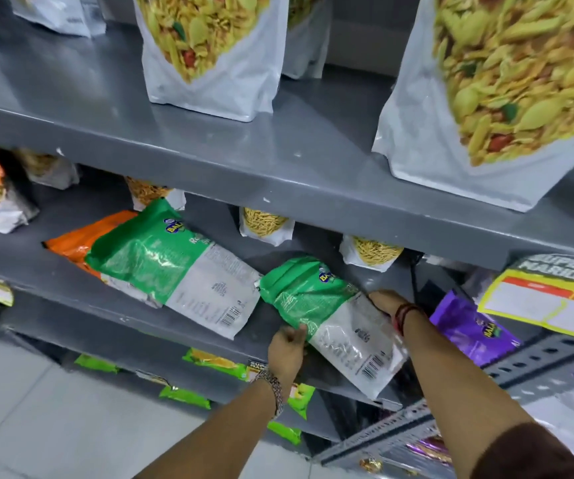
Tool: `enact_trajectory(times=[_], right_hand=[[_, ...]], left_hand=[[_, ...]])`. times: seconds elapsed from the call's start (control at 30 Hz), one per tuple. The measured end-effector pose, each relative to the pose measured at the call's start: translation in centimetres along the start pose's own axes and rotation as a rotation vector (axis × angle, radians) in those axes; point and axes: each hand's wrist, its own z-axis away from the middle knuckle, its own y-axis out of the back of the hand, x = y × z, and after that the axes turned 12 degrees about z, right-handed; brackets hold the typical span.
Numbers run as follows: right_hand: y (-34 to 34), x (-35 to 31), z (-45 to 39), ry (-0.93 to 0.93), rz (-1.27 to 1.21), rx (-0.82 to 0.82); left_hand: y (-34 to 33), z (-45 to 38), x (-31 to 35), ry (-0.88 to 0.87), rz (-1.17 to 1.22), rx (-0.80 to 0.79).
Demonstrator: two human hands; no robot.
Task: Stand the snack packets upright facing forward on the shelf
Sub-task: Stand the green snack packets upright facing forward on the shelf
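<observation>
A green and white snack packet (334,316) lies flat on the grey middle shelf (71,285), its back with the barcode facing up and its lower end over the shelf's front edge. My left hand (287,350) pinches its left edge. My right hand (387,302) grips its right edge. A second green and white packet (175,267) lies flat to the left, back side up, on top of an orange packet (81,240).
Small white packets of yellow snack (266,223) stand at the back of the same shelf. Large white pouches (216,57) stand on the shelf above. A purple packet (472,326) and a yellow price sign (548,299) are at right. Green packets (216,363) lie on the lower shelf.
</observation>
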Motion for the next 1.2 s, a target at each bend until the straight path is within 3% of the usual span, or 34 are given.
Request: enact_trajectory(times=[0.1,0.2,0.47,0.63,0.73,0.87,1.07,1.2], right_hand=[[-0.1,0.7,0.3,0.009,-0.06,0.014],[0.5,0.4,2.5,0.019,-0.107,0.018],[0.9,0.5,5.2,0.107,-0.671,0.237],[-0.4,0.5,4.9,0.136,-0.712,0.334],[-2.2,1.1,5.1,0.154,-0.56,0.405],[-2.8,1.3,5.6,0.166,-0.647,0.426],[-3.1,1.6,5.0,0.132,-0.825,0.256],[-4.3,3.4,6.0,0.163,-0.633,0.308]], left_hand=[[0.3,0.8,0.1,0.083,0.343,-0.003],[0.9,0.8,1.3,0.088,0.488,-0.035],[0.5,1.1,8.2,-0.254,0.187,-0.114],[-0.1,0.8,10.9,-0.353,0.055,-0.086],[0.3,0.2,10.2,-0.342,-0.002,-0.079],[1.3,-1.1,7.9,-0.305,-0.076,-0.126],[0.6,-0.2,4.2,0.061,-0.117,-0.203],[-0.9,-0.4,5.4,0.075,-0.149,-0.192]])
